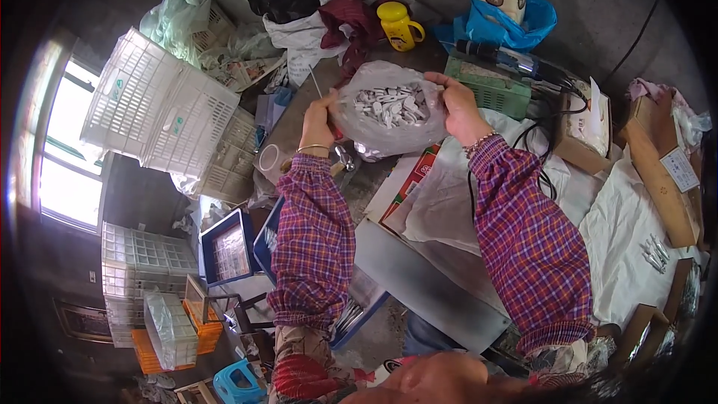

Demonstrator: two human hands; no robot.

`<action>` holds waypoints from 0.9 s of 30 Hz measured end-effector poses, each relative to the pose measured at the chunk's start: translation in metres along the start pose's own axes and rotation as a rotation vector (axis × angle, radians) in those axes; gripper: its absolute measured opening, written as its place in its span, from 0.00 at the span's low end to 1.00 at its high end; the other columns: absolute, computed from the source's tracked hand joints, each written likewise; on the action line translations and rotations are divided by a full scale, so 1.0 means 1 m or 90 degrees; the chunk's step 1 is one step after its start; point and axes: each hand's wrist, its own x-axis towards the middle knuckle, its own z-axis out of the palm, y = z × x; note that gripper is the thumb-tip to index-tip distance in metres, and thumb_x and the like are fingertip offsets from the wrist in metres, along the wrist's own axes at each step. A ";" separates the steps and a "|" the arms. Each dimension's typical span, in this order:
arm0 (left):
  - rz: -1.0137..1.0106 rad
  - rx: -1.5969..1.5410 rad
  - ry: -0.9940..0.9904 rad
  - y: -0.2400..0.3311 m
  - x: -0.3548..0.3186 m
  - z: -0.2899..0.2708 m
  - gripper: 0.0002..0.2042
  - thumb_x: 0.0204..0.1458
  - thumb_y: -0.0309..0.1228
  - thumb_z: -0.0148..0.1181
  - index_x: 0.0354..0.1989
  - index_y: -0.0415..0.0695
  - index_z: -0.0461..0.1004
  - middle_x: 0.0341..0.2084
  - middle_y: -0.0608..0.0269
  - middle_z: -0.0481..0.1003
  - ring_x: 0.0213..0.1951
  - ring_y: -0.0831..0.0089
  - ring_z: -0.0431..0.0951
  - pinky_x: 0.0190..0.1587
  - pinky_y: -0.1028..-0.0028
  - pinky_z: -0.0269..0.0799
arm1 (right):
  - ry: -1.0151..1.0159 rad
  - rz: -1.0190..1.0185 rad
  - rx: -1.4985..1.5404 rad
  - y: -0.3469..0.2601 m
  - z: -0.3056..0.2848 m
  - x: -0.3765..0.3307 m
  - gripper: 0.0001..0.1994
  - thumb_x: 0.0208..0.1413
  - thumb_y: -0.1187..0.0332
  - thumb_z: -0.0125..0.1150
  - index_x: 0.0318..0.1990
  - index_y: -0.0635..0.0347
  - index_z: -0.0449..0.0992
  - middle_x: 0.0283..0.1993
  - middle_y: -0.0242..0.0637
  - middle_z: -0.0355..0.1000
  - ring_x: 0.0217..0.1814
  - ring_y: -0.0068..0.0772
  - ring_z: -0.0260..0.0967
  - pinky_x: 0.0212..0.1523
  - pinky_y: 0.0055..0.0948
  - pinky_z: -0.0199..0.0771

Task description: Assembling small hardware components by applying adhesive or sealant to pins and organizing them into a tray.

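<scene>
The plastic bag [396, 139] of small silvery pieces [394, 105] lies straight ahead between my hands, its mouth turned up toward me and its longer axis running left to right. The fingers of my left hand [320, 124] are closed on its left edge, and those of my right hand [461, 111] pinch the right rim, thumb uppermost, so neither hand is nearer. A thin rod [315, 81] stands just beside my left fingers, and a shiny metal part [343, 158] sits close below them. Past my right hand, the green box [490, 88] crowds that side; a yellow cup [400, 28] stands beyond the bag. Bare desk [293, 126] shows left of my left hand.
</scene>
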 end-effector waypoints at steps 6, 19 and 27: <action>0.055 0.505 0.189 -0.010 -0.008 -0.018 0.06 0.47 0.30 0.63 0.33 0.44 0.79 0.24 0.68 0.73 0.23 0.80 0.71 0.25 0.76 0.66 | 0.051 -0.202 -0.259 0.007 0.006 -0.015 0.10 0.50 0.73 0.51 0.37 0.68 0.77 0.30 0.34 0.74 0.28 0.26 0.70 0.30 0.24 0.68; 0.485 0.815 -0.152 -0.016 -0.089 0.007 0.09 0.43 0.22 0.60 0.35 0.38 0.75 0.27 0.53 0.72 0.27 0.58 0.73 0.30 0.69 0.68 | 0.025 0.081 0.048 0.008 -0.017 -0.034 0.03 0.54 0.73 0.56 0.34 0.57 0.75 0.31 0.28 0.73 0.30 0.28 0.70 0.34 0.27 0.74; 0.639 0.674 -0.145 -0.043 -0.100 0.005 0.04 0.44 0.21 0.60 0.29 0.37 0.75 0.21 0.56 0.70 0.22 0.65 0.68 0.25 0.73 0.63 | 0.091 0.109 0.331 0.044 -0.037 -0.009 0.03 0.54 0.74 0.52 0.33 0.57 0.72 0.34 0.31 0.73 0.33 0.27 0.70 0.34 0.28 0.73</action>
